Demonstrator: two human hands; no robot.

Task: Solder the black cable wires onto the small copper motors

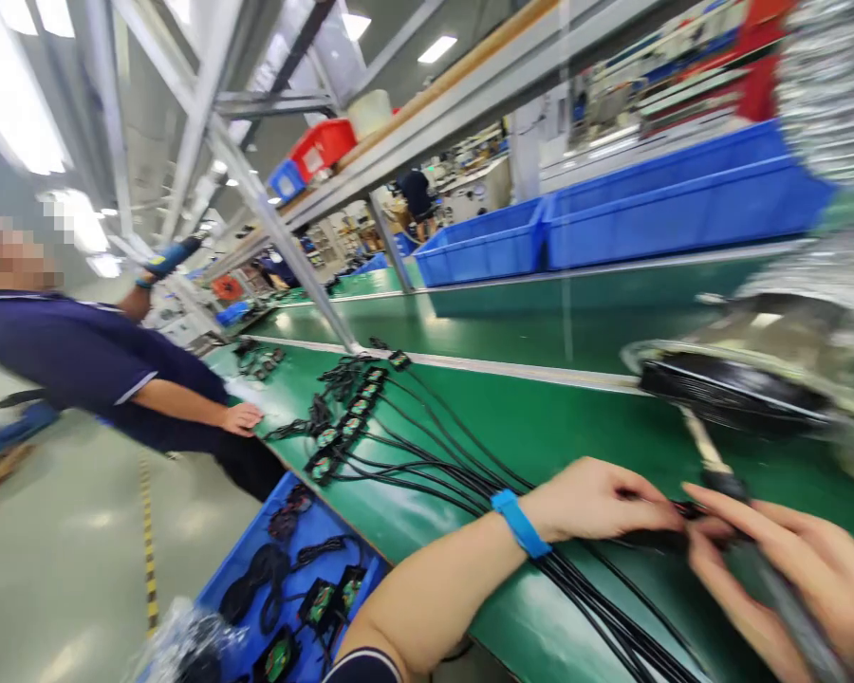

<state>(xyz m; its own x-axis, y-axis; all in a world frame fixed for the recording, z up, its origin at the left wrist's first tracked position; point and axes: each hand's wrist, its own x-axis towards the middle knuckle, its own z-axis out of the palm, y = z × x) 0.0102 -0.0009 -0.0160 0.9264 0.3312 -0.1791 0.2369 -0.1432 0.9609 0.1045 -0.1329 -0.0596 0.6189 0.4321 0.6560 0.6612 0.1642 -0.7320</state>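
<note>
My left hand [598, 501], with a blue wristband [519, 524] on its wrist, is closed in a pinch on the end of a black cable [644, 539]. Small reddish wires show at the fingertips. Close beside it, my right hand [801, 560] is blurred and holds what looks like a soldering iron [787, 598], its grey handle between the fingers and its light-coloured end pointing up and away. The right fingertips meet the left ones at the cable end. A bundle of black cables [441, 465] runs under my left forearm from a row of small green-and-black boards [352, 417].
A duct hood [740, 379] on a silver hose [836, 95] hangs at right over the green bench [484, 408]. Blue bins [683, 213] stand behind. A blue crate [246, 579] of boards and cables sits lower left. A co-worker [100, 360] stands at left, one hand on the bench.
</note>
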